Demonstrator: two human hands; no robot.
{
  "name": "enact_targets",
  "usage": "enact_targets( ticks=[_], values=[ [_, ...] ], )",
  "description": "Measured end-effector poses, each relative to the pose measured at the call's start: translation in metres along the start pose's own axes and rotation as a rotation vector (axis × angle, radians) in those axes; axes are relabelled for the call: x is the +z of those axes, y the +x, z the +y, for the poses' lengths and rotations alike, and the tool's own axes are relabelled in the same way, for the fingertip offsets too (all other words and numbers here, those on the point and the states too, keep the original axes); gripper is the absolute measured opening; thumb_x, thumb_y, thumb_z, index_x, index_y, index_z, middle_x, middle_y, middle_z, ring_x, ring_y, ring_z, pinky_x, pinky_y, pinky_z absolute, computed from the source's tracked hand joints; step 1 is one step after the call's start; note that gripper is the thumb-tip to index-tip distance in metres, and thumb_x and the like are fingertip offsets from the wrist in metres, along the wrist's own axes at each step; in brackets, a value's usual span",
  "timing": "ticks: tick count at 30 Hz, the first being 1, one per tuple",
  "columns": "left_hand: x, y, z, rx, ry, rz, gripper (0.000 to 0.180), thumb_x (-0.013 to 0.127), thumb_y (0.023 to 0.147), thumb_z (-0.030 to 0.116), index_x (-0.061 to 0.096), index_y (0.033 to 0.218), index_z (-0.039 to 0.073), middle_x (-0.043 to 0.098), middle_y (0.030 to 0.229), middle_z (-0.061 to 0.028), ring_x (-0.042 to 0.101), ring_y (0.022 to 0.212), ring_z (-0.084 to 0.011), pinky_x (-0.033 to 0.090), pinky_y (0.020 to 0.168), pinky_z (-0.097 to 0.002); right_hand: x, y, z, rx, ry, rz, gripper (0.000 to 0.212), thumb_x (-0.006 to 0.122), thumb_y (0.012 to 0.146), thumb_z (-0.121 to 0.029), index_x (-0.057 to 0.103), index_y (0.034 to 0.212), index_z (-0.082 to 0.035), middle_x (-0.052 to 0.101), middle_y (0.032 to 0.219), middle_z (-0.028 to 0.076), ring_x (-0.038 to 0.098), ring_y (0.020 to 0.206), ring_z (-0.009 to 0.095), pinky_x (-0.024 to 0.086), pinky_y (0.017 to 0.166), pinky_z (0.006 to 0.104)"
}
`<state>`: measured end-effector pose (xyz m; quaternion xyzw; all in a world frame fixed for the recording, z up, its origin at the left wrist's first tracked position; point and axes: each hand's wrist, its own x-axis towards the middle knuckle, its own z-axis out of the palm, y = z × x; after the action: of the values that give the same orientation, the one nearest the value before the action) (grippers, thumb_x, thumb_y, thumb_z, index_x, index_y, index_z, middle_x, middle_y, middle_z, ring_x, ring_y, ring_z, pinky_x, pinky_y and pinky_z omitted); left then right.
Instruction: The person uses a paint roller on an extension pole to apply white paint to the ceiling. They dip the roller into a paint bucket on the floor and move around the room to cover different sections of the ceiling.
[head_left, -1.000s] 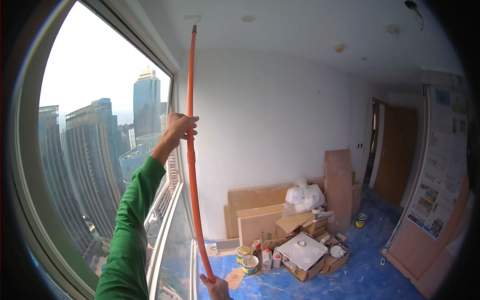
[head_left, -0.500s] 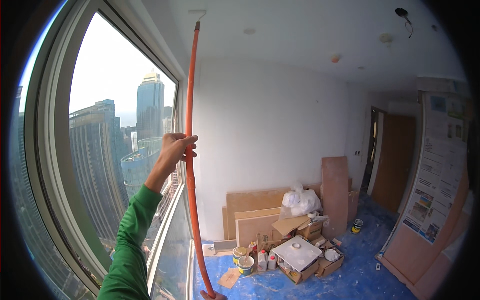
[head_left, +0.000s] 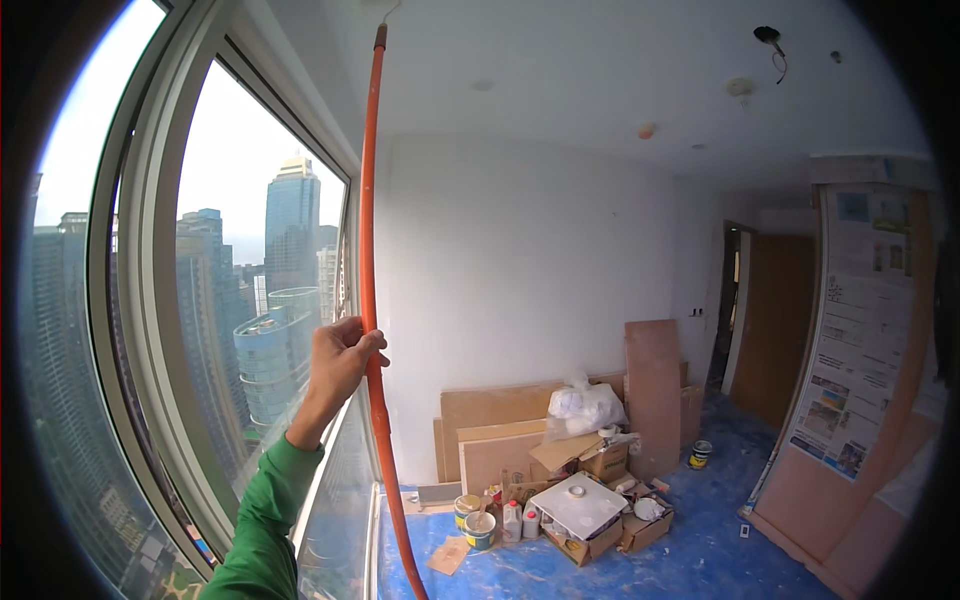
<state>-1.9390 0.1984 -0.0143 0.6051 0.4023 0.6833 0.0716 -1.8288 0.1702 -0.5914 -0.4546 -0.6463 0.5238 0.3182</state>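
Observation:
My left hand [head_left: 340, 365], at the end of a green sleeve, is wrapped round a long orange roller pole [head_left: 369, 200] just above the pole's joint. The pole stands nearly upright and looks bent by the lens. At its top, a thin wire roller frame [head_left: 392, 10] reaches the picture's upper edge, against the ceiling; the roller itself is mostly cut off. The pole's lower end runs out of the bottom edge. My right hand is out of sight.
Large windows [head_left: 165, 300] line the left side, close to my arm. Paint buckets [head_left: 480, 532], plastic bottles [head_left: 513, 522], cardboard boxes [head_left: 605, 462] and leaning boards [head_left: 652, 400] stand by the far wall. Blue sheeting [head_left: 700, 560] covers the floor. Wires hang from a ceiling hole [head_left: 768, 35].
My left hand and the pole sit lower and slightly further left in the picture. The roller has mostly slipped past the upper edge. My right hand, earlier on the pole's lower end, has left view.

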Motion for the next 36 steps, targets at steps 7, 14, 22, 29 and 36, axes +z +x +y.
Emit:
enact_targets(
  ticks=[7,14,22,29,36],
  values=[
    [0.039,-0.03,-0.037,-0.256,-0.131,-0.213,0.012,0.064,0.088,0.006,0.063,0.095,-0.005,0.069,0.083,-0.0127,0.072,0.072,-0.0214,0.057,0.058,-0.0298,-0.087,-0.065,0.049,-0.062,-0.009,0.069,0.038,0.067,0.087,-0.036,0.061,0.066,-0.005,0.055,0.054,0.005,0.049,0.051,0.017,0.038,0.05,0.0398],
    [0.087,-0.039,-0.053,-0.368,-0.288,-0.326,0.018,0.059,0.091,0.005,0.057,0.103,-0.008,0.068,0.092,-0.0181,0.072,0.079,-0.0286,0.063,0.066,-0.0363,-0.201,-0.226,0.317,0.484,-0.373,0.123,0.043,0.065,0.08,-0.041,0.071,0.099,-0.003,0.07,0.08,0.019,0.067,0.077,0.031,0.052,0.07,0.0455],
    [0.163,-0.142,-0.148,-0.593,-0.421,-0.5,0.023,0.059,0.093,0.006,0.058,0.109,-0.01,0.068,0.095,-0.0197,0.072,0.087,-0.0312,0.063,0.07,-0.0401,-0.276,-0.494,0.346,0.784,-0.985,0.493,0.04,0.059,0.086,-0.045,0.071,0.097,-0.009,0.07,0.085,0.016,0.068,0.082,0.036,0.053,0.067,0.0493],
    [0.251,-0.328,-0.18,-1.062,-0.466,-0.739,0.023,0.06,0.091,0.006,0.058,0.107,-0.01,0.067,0.099,-0.0214,0.071,0.09,-0.0314,0.063,0.072,-0.0413,-0.227,-0.565,0.168,0.986,-0.646,0.757,0.041,0.07,0.079,-0.048,0.064,0.076,-0.007,0.068,0.077,0.018,0.065,0.078,0.043,0.051,0.07,0.0518],
    [0.312,-0.481,-0.209,-1.492,-0.467,-0.851,0.021,0.061,0.09,0.006,0.058,0.103,-0.01,0.066,0.096,-0.0195,0.07,0.086,-0.0317,0.062,0.067,-0.0454,-0.192,-0.649,0.077,1.201,-0.661,0.949,0.033,0.083,0.068,-0.037,0.066,0.073,-0.008,0.065,0.069,0.016,0.064,0.069,0.04,0.05,0.063,0.0474]
  ],
)
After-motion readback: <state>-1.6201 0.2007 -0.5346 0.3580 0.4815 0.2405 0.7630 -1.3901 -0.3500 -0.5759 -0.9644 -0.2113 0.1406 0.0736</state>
